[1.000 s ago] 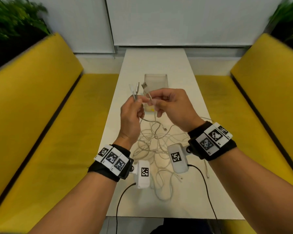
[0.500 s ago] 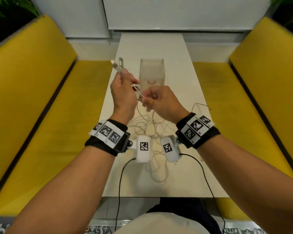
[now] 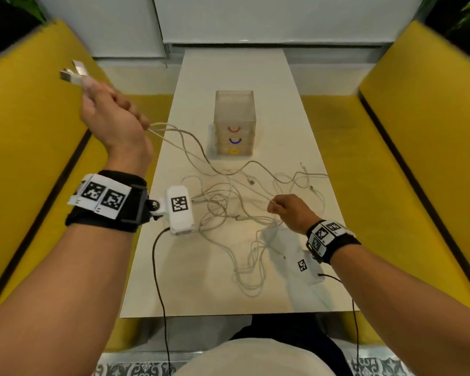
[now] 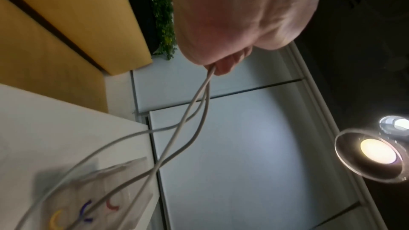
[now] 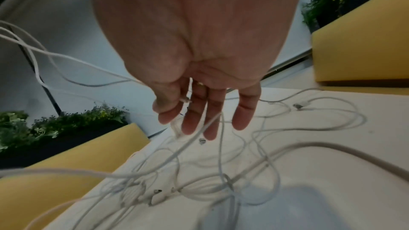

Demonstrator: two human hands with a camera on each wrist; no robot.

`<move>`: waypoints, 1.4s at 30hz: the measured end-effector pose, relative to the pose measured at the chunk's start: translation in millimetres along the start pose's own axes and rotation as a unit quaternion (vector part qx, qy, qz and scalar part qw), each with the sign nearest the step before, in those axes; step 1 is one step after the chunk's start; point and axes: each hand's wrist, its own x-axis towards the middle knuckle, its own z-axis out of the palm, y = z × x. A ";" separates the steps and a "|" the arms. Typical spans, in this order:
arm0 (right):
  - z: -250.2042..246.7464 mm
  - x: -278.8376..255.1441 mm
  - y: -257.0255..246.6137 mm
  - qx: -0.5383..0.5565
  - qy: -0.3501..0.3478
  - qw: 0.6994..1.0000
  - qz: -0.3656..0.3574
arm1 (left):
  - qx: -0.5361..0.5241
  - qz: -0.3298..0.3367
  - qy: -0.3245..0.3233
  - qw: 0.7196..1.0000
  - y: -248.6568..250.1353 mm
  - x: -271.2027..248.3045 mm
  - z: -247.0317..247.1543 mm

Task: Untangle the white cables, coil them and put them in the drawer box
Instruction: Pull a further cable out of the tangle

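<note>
My left hand [image 3: 111, 115] is raised off the table's left side and grips several white cables in a fist. Their USB plugs [image 3: 73, 73] stick out above it. In the left wrist view the cables [image 4: 194, 107] leave the fist [image 4: 232, 24] and run down to the table. The rest of the white cables [image 3: 236, 213] lie tangled on the table. My right hand [image 3: 291, 210] hovers low over the tangle; thumb and forefinger [image 5: 168, 111] pinch a small cable end [image 5: 184, 100], the other fingers straight. The translucent drawer box [image 3: 234, 123] stands shut beyond the tangle.
The narrow white table [image 3: 228, 66] runs between two yellow benches [image 3: 25, 158], [image 3: 432, 145]. The box has red, blue and yellow handles [image 4: 84, 211]. A wall closes the far end. Loose plugs [image 3: 251, 182] lie among the cables.
My left hand has swung up and to the left, drawing its cables out of the tangle. My right hand has left it and dropped to the tangle at the right.
</note>
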 end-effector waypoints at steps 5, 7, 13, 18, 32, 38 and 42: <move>-16.4 4.5 -12.7 -0.025 0.032 0.999 -0.007 | 0.044 -0.006 -0.030 0.999 -7.4 -17.3 -0.1; -29.9 5.0 -26.8 0.001 0.085 0.996 -0.012 | 0.056 -0.007 -0.040 0.998 -9.9 -23.9 -0.9; -66.7 23.7 -49.0 0.129 0.234 0.963 0.037 | 0.044 -0.013 -0.056 0.997 -11.5 -29.7 -2.7; -56.3 32.0 -45.5 0.198 0.126 0.972 0.034 | 0.003 -0.043 -0.073 0.996 -20.7 -33.2 -10.4; 89.8 11.6 -61.3 -0.199 -0.051 0.971 -0.119 | -0.046 -0.078 -0.069 0.994 -56.7 -31.9 -25.6; 91.6 36.0 -39.1 -0.346 0.006 0.938 -0.008 | -0.037 -0.068 -0.085 0.993 -56.6 -26.1 -29.6; 90.8 40.6 -14.6 -0.359 0.006 0.933 -0.011 | -0.035 -0.070 -0.093 0.993 -60.5 -25.7 -31.3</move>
